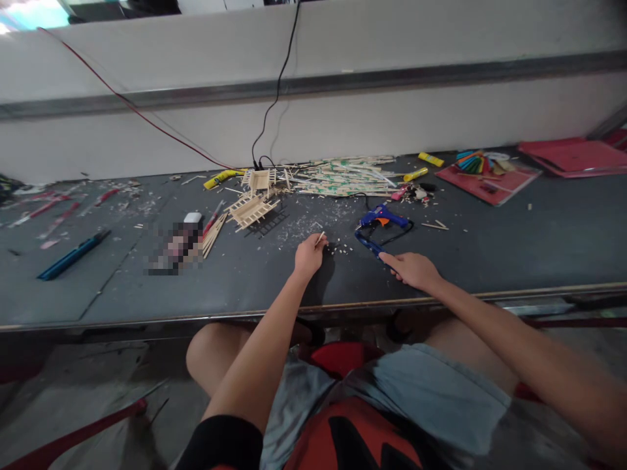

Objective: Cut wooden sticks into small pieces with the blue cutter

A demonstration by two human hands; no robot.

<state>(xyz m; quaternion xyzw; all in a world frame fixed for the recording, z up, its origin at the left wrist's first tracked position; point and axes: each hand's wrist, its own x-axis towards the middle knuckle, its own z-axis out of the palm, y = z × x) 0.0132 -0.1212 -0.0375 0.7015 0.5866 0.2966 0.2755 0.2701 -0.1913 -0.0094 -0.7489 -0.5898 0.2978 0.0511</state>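
Observation:
My left hand rests on the dark table, fingers pinched on a short wooden stick piece. My right hand lies flat on the table with fingers stretched toward a blue tool handle. Just beyond that handle lies a blue glue gun with an orange trigger. A small structure of wooden sticks stands to the upper left of my left hand, with a second stick frame behind it.
A heap of loose sticks lies at the back, with yellow glue tubes beside it. Red folders and coloured sticks sit at the right. A blue utility knife lies far left. A black cable runs down the wall.

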